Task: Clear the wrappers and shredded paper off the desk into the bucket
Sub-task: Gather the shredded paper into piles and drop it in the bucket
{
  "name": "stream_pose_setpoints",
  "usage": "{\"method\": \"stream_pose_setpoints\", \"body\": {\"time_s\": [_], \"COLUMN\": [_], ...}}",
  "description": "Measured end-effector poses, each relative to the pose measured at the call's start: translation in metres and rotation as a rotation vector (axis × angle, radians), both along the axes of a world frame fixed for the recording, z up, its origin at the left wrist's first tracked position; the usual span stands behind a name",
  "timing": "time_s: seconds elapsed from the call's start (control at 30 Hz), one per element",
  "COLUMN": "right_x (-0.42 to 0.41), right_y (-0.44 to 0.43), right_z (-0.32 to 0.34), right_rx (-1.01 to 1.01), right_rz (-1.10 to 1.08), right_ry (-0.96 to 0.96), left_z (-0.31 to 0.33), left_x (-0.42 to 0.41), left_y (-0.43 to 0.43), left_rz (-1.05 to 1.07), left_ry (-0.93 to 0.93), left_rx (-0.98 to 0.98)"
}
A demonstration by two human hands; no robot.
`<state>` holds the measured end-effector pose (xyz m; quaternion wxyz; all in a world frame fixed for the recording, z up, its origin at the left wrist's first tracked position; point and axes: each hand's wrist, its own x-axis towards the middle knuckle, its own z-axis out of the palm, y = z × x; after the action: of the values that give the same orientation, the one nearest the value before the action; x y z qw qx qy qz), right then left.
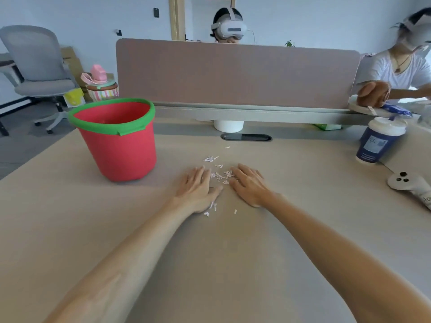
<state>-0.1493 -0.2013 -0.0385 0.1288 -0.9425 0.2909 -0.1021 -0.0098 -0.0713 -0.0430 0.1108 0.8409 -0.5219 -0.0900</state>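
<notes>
Left hand (198, 187) and right hand (249, 185), grips open, flank shredded paper (220, 176); bucket (119, 138) left.

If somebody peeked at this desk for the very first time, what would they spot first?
Probably the bright red bucket with the green rim, standing on the desk to the left. Next, the left hand and right hand lying flat in the middle, with little shredded paper bits scattered between and around them. A dark blue cup with a white lid stands far right.
</notes>
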Motion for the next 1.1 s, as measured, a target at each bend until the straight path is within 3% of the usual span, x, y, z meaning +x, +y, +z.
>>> {"method": "stream_pose_setpoints", "body": {"time_s": [0.17,0.37,0.6,0.87,1.1], "right_x": [0.029,0.071,0.111,0.069,0.006], "right_y": [-0.024,-0.073,-0.105,-0.049,0.008], "right_z": [0.001,-0.002,0.002,0.012,0.023], "right_rx": [-0.018,0.166,0.154,0.394,0.462], "right_rz": [0.04,-0.027,0.068,0.107,0.06], "right_ry": [-0.051,-0.2,-0.019,-0.182,-0.236], "left_z": [-0.004,0.002,0.004,0.011,0.027], "left_x": [0.027,0.07,0.1,0.066,0.011], "left_y": [-0.038,-0.08,-0.107,-0.068,0.003], "left_rz": [0.008,0.007,-0.031,-0.073,-0.106], "left_ry": [-0.007,-0.09,-0.05,0.187,0.243], "left_rx": [-0.082,-0.195,-0.112,-0.089,-0.065]}}
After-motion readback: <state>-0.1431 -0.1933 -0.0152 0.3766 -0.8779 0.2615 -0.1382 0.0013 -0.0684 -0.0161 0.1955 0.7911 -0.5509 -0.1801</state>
